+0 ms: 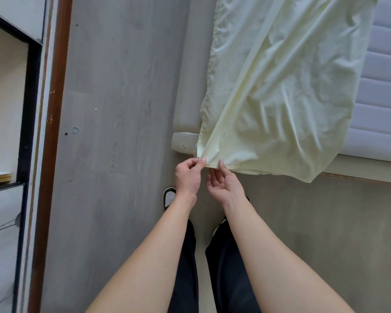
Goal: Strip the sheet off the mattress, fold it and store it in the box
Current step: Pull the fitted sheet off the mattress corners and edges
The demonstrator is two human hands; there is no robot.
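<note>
A pale yellow sheet [278, 91] lies loose and creased over the near corner of the bed, folded back so the quilted white mattress [384, 91] shows at the right. Its lower corner hangs over the bed's end. My left hand [188, 175] pinches that corner between thumb and fingers. My right hand [224, 185] is palm up just beside it, thumb and fingertips holding the hem a little to the right. No box is in view.
The cream bed frame [184, 141] ends just ahead of my feet. Grey wood-look floor [113, 132] stretches to the left. A black-framed shelf unit [25, 109] and a brown door edge [54, 86] stand along the left side.
</note>
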